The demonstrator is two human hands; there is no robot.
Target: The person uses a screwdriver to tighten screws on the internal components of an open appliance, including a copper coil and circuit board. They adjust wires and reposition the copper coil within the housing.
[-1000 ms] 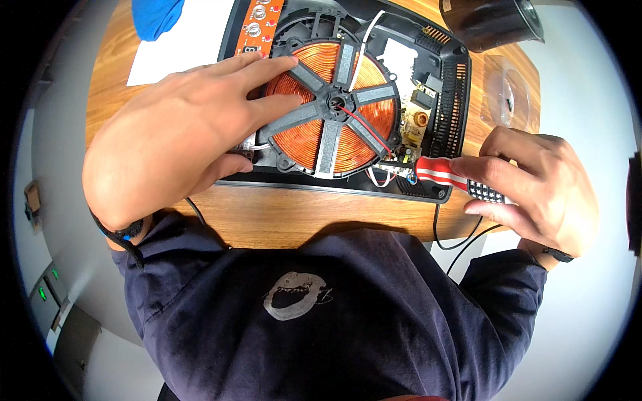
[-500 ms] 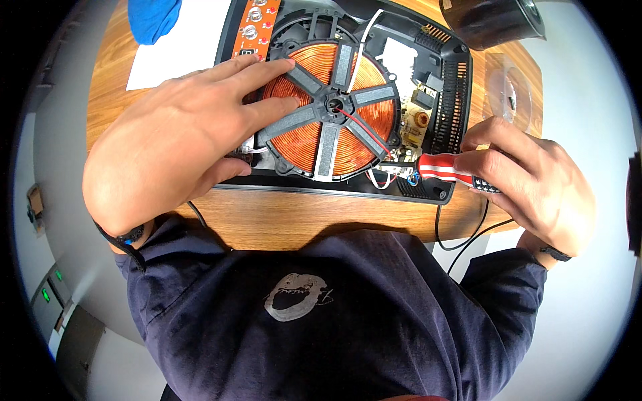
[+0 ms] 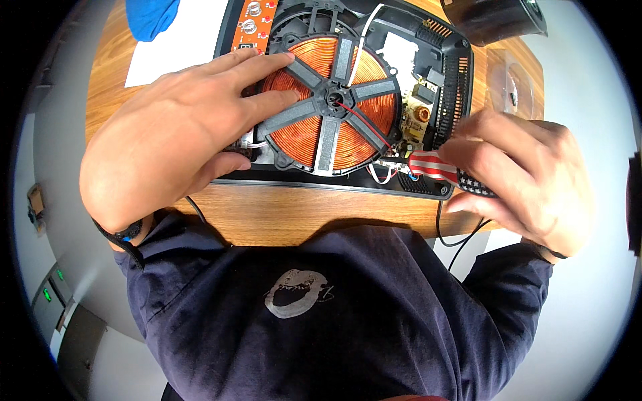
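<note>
Flat across the copper coil [image 3: 328, 100] of the opened induction cooker [image 3: 455, 80] lies the left hand [image 3: 174, 134], fingers spread and grasping nothing. Meanwhile the right hand [image 3: 528, 174] clenches a striped screwdriver [image 3: 438, 167] at the cooker's near right corner, on the wooden surface [image 3: 267, 214].

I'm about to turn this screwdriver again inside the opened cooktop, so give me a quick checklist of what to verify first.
1. Left hand steadying the unit: ok, it lies flat on the black housing with fingers on the copper coil.
2. Grip on the screwdriver: ok, the right hand wraps its red, white and dark handle.
3. Tip seated on a screw: cannot tell, the tip is hidden among parts at the housing's near right corner.
4. Thin red wire clear of the tool: cannot tell, it runs from the coil hub toward that corner.
5. Power cord unplugged: cannot tell, it drops off the table edge out of view.
</note>
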